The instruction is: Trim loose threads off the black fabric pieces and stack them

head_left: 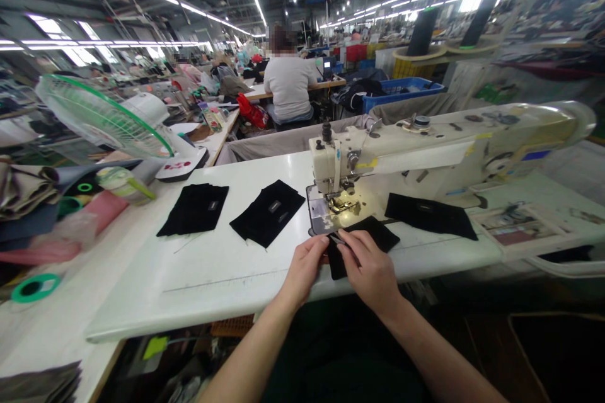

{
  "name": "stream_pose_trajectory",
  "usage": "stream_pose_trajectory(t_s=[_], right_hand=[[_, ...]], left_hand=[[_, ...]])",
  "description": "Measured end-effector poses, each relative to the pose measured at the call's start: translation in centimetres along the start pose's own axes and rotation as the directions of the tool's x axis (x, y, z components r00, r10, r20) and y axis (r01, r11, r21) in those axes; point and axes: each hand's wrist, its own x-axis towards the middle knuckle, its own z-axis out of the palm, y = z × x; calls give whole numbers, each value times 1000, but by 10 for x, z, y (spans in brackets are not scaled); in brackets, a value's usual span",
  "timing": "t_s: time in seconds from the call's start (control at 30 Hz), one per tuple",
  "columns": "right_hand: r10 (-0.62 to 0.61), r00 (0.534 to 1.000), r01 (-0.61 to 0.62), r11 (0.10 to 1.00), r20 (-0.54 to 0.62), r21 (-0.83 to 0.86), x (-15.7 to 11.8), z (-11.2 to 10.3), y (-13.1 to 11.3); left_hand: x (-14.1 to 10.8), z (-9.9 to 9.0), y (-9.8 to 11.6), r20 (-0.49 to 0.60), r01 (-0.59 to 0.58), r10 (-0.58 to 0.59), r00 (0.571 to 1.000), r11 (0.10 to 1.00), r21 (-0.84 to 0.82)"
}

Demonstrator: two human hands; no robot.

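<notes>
Pinching a black fabric piece between my left hand and right hand, both closed at its near-left corner, with the right lying nearer and partly over it. The piece's long axis slants up and rightward from that corner, just before the sewing machine's presser foot, near the front edge of the counter. Toward the counter's left lie a black panel and another; right of the machine, a third.
</notes>
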Motion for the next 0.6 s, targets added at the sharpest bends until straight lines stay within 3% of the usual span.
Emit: stream_pose_trajectory(t_s=[0.3, 0.6], right_hand=[[-48, 999, 48, 998, -10, 26, -1, 0, 2], [-31, 999, 31, 999, -6, 28, -1, 1, 3]], left_hand=[[1, 3, 0, 0, 93, -97, 995, 961, -262], [1, 3, -2, -5, 62, -64, 998, 973, -224]])
